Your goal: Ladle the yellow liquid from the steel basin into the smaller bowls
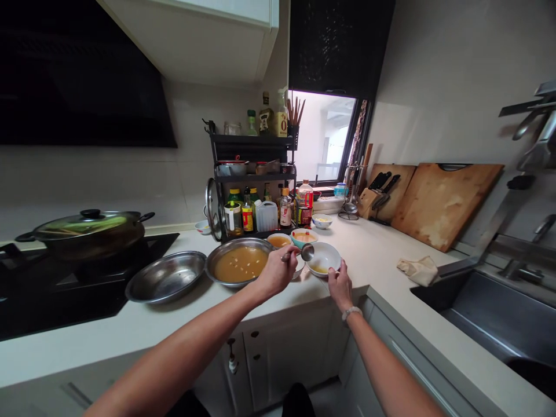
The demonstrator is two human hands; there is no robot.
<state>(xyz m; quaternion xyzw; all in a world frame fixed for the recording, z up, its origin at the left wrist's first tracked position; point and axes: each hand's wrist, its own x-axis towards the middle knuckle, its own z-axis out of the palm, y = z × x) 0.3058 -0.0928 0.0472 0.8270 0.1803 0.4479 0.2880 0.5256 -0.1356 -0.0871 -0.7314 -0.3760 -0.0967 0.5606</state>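
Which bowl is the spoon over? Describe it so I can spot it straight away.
Start at the black spice rack on the white counter. In front of it sits the white bowl, steadied at its rim by the right hand, with the left hand holding the spoon above it. Unlike the metal bowl of brown liquid beside it, it is small, white and nearly empty.

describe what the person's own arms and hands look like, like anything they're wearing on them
Both forearms are bare, with no sleeves in view and no gloves on either hand. The right hand has a pale beaded bracelet round its wrist. The left hand shows no watch, band or ring that can be made out. No markings are visible on either arm.
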